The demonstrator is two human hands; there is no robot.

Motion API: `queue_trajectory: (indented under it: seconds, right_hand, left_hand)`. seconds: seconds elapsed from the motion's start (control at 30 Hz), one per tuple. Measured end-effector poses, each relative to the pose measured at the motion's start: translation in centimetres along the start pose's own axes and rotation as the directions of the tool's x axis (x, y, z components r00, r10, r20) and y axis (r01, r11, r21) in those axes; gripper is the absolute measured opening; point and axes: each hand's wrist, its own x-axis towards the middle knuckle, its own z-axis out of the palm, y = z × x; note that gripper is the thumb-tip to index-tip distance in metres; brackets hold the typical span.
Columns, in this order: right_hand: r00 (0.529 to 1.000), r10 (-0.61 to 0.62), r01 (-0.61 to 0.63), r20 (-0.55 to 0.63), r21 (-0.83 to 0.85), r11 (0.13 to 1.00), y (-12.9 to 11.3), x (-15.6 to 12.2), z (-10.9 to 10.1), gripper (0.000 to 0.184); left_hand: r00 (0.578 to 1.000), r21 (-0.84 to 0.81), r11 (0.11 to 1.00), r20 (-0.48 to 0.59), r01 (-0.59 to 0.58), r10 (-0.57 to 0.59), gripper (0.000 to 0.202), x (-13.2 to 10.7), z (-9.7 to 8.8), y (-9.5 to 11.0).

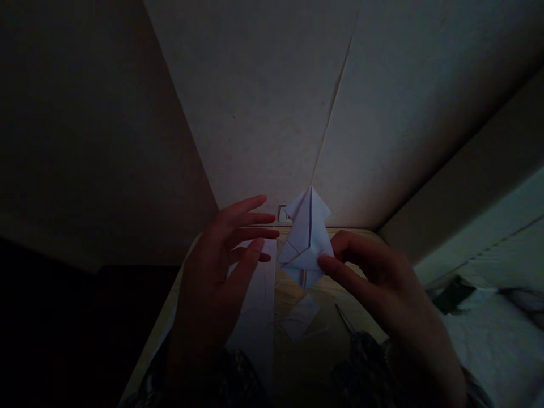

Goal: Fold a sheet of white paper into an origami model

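Between thumb and fingers, my right hand (374, 277) pinches the lower right edge of a folded white paper figure (306, 232). The figure is held up above the table, its narrow point upward, with a long slit down its middle and small flaps near the top and bottom. To its left, my left hand (229, 260) is raised with fingers apart and holds nothing. Its fingertips come near the paper's left side without touching it. Below the left hand lies a sheet of white paper (259, 306).
On the pale table (357, 303) lie a small white paper piece (301, 317) with string by it and a thin pointed tool (344, 318), its rear part hidden. Behind stands a wall (272, 113) with a socket (283, 213) low down. White bedding (501, 328) is at right. The light is dim.
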Motion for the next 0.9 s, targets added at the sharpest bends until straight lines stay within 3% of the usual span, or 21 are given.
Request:
queue_trajectory:
  seconds: [0.07,0.13,0.2,0.3,0.43,0.67,0.77,0.9]
  right_hand:
    - [1.0,0.011,-0.011,0.006,0.01,1.0,-0.1,0.1,0.0,0.02]
    - [1.0,0.017,-0.018,0.015,0.019,1.0,-0.2,0.1,0.0,0.021]
    - [0.999,0.023,-0.024,0.028,0.025,0.999,-0.4,0.0,0.0,0.021]
    - [0.998,0.046,-0.047,0.044,0.031,0.998,-0.7,0.0,0.0,0.021]
    - [0.996,0.049,-0.052,0.078,0.031,0.998,-0.9,0.1,-0.2,0.021]
    - [0.993,-0.09,0.093,0.07,-0.042,0.995,-1.0,-0.1,-0.3,0.032]
    - [0.988,-0.14,0.145,0.064,-0.092,0.985,-1.0,0.0,-0.4,0.037]
    - [0.988,-0.152,0.153,0.016,-0.113,0.982,-0.9,0.3,-0.4,0.024]
  left_hand:
    - [0.994,0.208,0.972,0.037,-0.112,0.107,0.041,-0.1,-0.2,-0.1]
    - [0.96,0.372,0.885,0.133,-0.28,0.248,0.05,-0.1,-0.4,-0.2]
    - [0.905,0.432,0.797,0.233,-0.423,0.355,0.058,0.0,-0.5,-0.3]
    - [0.854,0.438,0.734,0.314,-0.519,0.415,0.055,0.1,-0.4,-0.5]
    - [0.88,0.423,0.772,0.231,-0.475,0.414,0.022,-0.1,-0.1,-0.4]
    - [0.834,0.392,0.737,0.302,-0.55,0.462,0.024,0.1,-0.5,0.8]
    - [0.874,0.335,0.811,0.268,-0.479,0.406,0.021,0.2,-0.2,1.0]
    - [0.946,0.33,0.891,0.195,-0.312,0.259,0.014,0.1,0.4,1.1]
